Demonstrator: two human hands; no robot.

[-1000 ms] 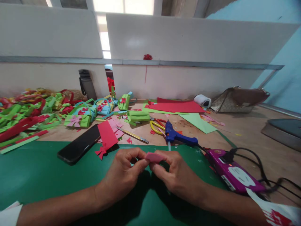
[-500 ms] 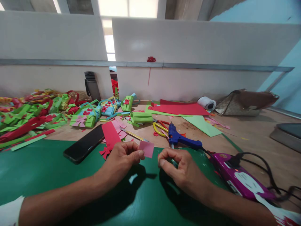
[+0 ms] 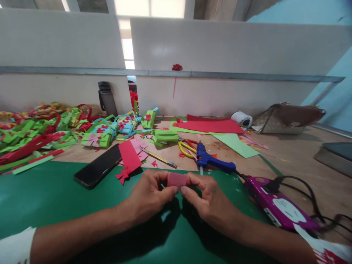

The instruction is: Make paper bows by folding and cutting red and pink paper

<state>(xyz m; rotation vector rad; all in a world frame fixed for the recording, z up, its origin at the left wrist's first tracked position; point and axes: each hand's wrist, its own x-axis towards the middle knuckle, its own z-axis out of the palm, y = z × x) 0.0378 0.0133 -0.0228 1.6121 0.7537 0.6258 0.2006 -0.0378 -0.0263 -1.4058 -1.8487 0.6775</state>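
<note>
A small piece of pink paper (image 3: 177,180) is stretched between my two hands above the green mat (image 3: 115,238). My left hand (image 3: 152,190) pinches its left side, thumb in front. On its right side, my right hand (image 3: 202,192) pinches it the same way. The paper looks bent over, shorter than a square. Left of my hands lie a red paper strip (image 3: 129,156) and a red paper bow (image 3: 123,175). A yellow cutter knife (image 3: 162,158) rests just beyond my fingers, and a blue glue gun (image 3: 211,160) stands behind my right hand.
A black phone (image 3: 99,167) lies at left. Small green paper bags (image 3: 96,139) and a colourful paper pile (image 3: 33,135) sit behind it. Yellow-handled scissors (image 3: 187,149) lie near the glue gun. A purple power strip (image 3: 280,203) with black cables is at right, red paper sheets (image 3: 211,124) farther back.
My right hand has moved left and up to take hold of the pink paper. My left hand has shifted slightly right, and the paper now shows shorter, bent between both hands.
</note>
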